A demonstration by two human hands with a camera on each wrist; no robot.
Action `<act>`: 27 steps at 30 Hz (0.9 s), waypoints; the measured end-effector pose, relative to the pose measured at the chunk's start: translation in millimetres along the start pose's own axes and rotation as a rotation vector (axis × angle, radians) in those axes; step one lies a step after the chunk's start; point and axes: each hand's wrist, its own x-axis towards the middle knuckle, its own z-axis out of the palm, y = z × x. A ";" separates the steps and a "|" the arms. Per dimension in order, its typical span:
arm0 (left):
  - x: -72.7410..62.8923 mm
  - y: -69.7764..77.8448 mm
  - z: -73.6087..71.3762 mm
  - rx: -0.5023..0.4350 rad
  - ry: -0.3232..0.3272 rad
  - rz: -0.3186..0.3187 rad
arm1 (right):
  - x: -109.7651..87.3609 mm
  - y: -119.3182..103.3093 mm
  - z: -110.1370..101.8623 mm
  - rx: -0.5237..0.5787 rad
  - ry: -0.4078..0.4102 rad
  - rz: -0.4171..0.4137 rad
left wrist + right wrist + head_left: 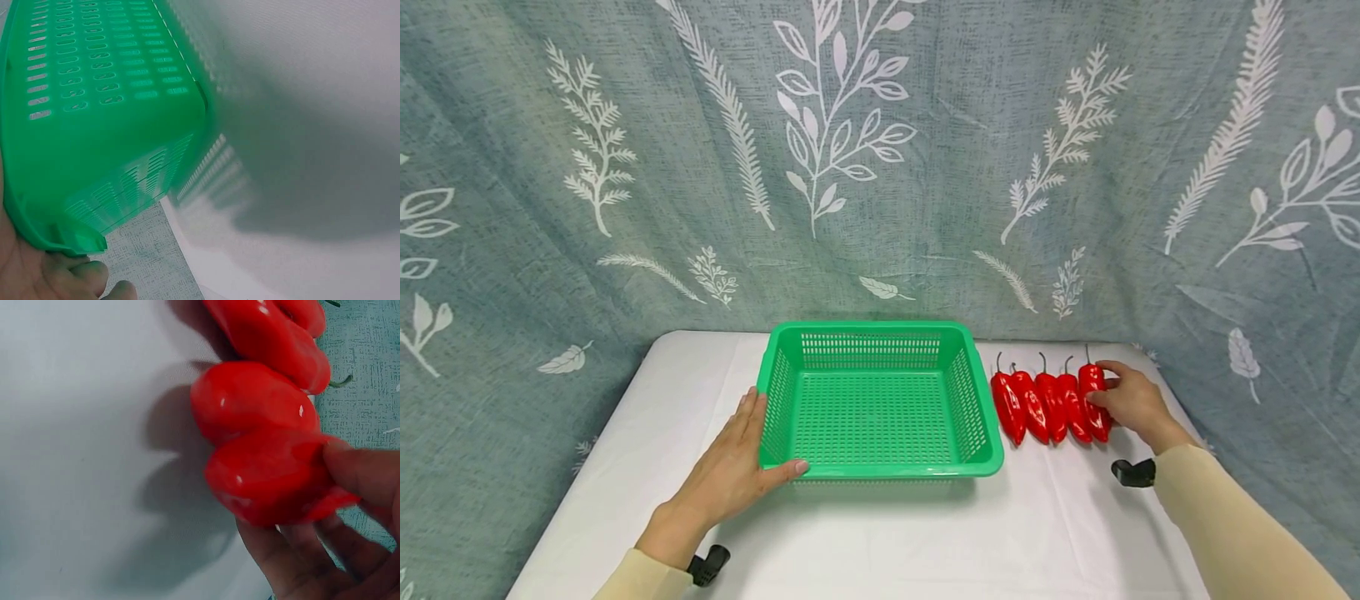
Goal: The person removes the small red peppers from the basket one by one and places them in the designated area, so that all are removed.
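A green plastic basket (868, 417) with slotted walls stands on the white table, and nothing lies inside it. My left hand (726, 467) rests at its front left corner, fingers stretched along the left side and thumb over the front rim. In the left wrist view the fingertips (90, 275) show beside the basket's rim (62, 244). Several glossy red peppers (1051, 408) lie in a row to the right of the basket, stems pointing away. My right hand (1138, 404) grips the rightmost red pepper (275, 478) between thumb and fingers, against its neighbour (247, 403).
A white cloth covers the table (865, 542). Behind it hangs a grey-green curtain (940, 250) with white leaf patterns. Black wrist cameras (709, 565) sit at both cuffs.
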 end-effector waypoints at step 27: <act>1.0 1.1 0.0 0.007 -0.006 -0.008 | 10.6 20.0 4.1 -0.063 -0.002 0.060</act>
